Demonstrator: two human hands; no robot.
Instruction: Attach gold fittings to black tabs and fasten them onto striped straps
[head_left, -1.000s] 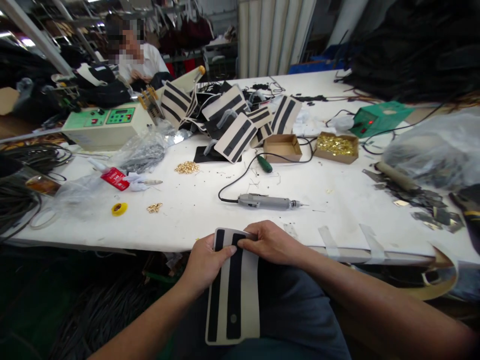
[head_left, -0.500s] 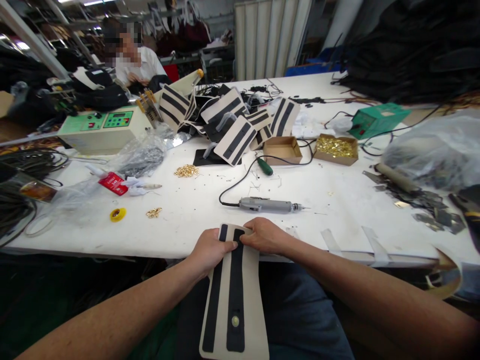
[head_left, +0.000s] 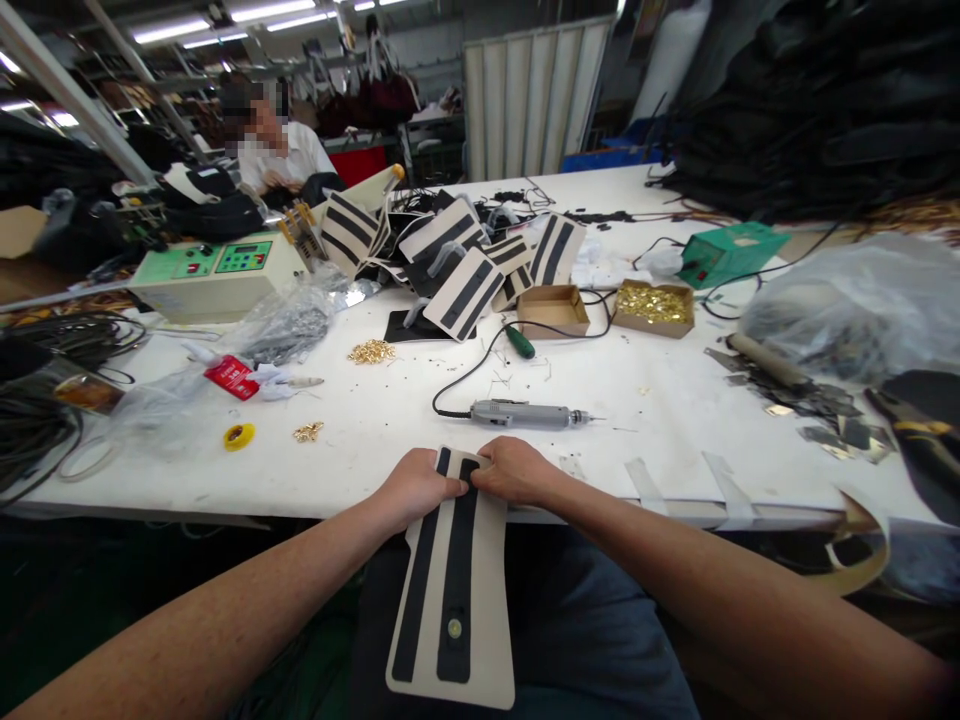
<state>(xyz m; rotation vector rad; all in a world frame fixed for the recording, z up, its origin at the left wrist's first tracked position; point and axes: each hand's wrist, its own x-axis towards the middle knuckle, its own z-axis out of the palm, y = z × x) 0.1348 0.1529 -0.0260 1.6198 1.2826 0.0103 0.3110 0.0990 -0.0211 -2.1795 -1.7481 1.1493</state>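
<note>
The lower end of a beige panel (head_left: pixel 487 580) with two black stripes hangs nearest, over dark trousers (head_left: pixel 600 610), well below the grip, and a round pale stud (head_left: pixel 454 628) sits low on its right-hand stripe. Both hands are closed on the panel's far end: the left hand (head_left: pixel 420 487) pinches the left edge, thumb laid across the front, and the right hand (head_left: pixel 517 470) clamps the top right corner. The two thumbs lie just beside each other on the right-hand stripe, so nearly all of the panel extends below the hands, tilted towards the lap.

Beyond the hands, on the white table (head_left: pixel 397 400), lie a yellow tape roll (head_left: pixel 239 437), a few gold pieces (head_left: pixel 307 432) and a grey corded screwdriver (head_left: pixel 525 414). Farther off are a red packet (head_left: pixel 232 377), a larger gold heap (head_left: pixel 372 351), a green handle (head_left: pixel 519 342) and a cardboard box of gold parts (head_left: pixel 652 303), then a pile of striped panels (head_left: pixel 463 292). Past the table's far left sits a person in a white shirt (head_left: pixel 304 150)
</note>
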